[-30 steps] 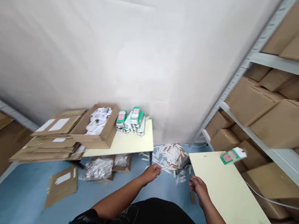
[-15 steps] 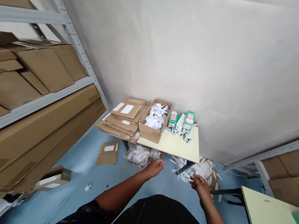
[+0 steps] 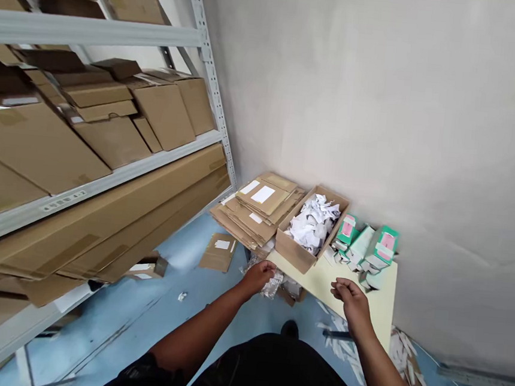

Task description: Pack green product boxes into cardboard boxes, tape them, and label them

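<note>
My left hand [image 3: 257, 278] hovers in front of the table's near edge, its fingers curled in loosely with nothing visible in them. Over the right part of the pale yellow table [image 3: 380, 309] is my right hand [image 3: 351, 298], fingers half bent and a little apart, holding nothing I can see. Between and beyond the hands stands an open cardboard box [image 3: 296, 253] filled with crumpled white paper [image 3: 313, 223]. To its right sit several green and white cartons [image 3: 381, 246] with pink panels. Flattened cardboard pieces [image 3: 265, 203] with white labels are stacked on its left.
Tall metal shelving [image 3: 152, 164] loaded with brown boxes [image 3: 95, 143] runs along the left. A cardboard sheet [image 3: 218, 252] lies on the blue floor. Clear plastic wrap [image 3: 271, 285] is under the table, and white paper strips [image 3: 406, 353] are scattered at right. A grey wall [image 3: 360, 94] rises behind.
My view has turned left and come nearer the table, so the table sits further right and more shelving shows. My right hand now appears over the tabletop; both hands stay without a visible object.
</note>
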Tool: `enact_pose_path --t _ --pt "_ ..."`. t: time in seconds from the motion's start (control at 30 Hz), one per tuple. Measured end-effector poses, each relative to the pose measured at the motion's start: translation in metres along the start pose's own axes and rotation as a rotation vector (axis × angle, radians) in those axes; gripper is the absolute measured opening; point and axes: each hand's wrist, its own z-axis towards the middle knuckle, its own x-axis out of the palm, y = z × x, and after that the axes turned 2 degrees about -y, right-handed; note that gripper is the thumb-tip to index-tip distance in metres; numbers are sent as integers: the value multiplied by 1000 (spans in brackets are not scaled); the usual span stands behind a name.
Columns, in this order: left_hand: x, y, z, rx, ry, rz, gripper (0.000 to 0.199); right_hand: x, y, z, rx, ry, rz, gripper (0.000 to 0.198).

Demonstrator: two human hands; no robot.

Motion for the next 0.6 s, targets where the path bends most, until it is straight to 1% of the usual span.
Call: enact_pose_path --t 0.1,0.2,0.3,0.37,0.47,0.6 --pt "-11 -15 17 4 -106 -49 28 19 27 32 -33 83 4 39" --pt "-22 -35 33 54 -196 -84 27 38 54 62 -71 184 -10 38" --pt "-39 -56 53 104 -307 -63 26 56 78 88 -103 271 -10 41" --pt "-57 -70 70 102 -375 57 26 67 90 100 -117 291 -4 43" --pt "-92 -84 101 48 -456 293 24 79 100 111 -131 301 -1 45" --pt "-144 -94 151 23 -526 442 25 87 104 116 -126 284 35 42"
